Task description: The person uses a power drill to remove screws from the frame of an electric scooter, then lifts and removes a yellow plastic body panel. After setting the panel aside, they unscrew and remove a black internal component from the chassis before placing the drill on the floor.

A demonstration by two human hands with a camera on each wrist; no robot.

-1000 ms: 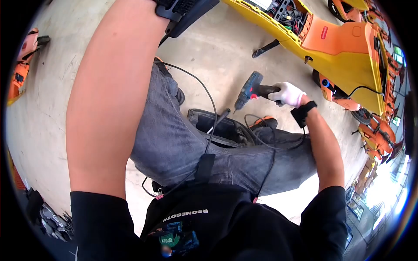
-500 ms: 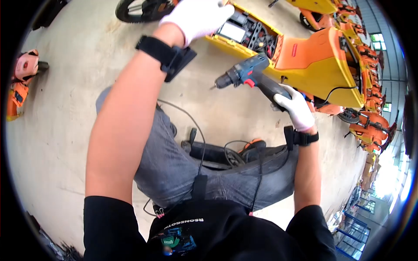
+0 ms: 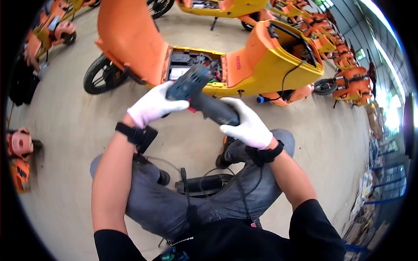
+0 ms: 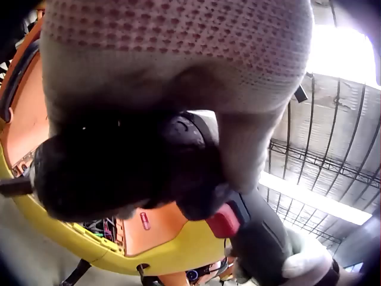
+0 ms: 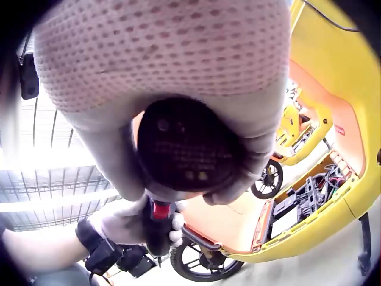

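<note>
Both gloved hands are on a dark cordless drill (image 3: pixel 190 87), held up in front of the yellow and orange scooter. The left hand (image 3: pixel 154 104) grips the drill's front part, its thumb lying near the red trigger; in the left wrist view its fingers wrap the dark chuck end (image 4: pixel 89 173). The right hand (image 3: pixel 248 124) holds the lower end of the handle (image 3: pixel 217 111). In the right wrist view that hand (image 5: pixel 166 65) curls round the handle's dark base (image 5: pixel 187 146), with the left hand (image 5: pixel 122 223) beyond it at the drill's front.
Behind the drill lies the scooter (image 3: pixel 270 65) with an open compartment (image 3: pixel 178 74) of wires and parts. A black case (image 3: pixel 204 183) rests on the floor between the legs, with cables (image 3: pixel 235 174) above it. More scooters (image 3: pixel 355 87) stand at the right.
The left hand has come down from the scooter's side and taken hold of the drill's front. The right hand has brought the drill leftward. The view has tilted up towards the scooter.
</note>
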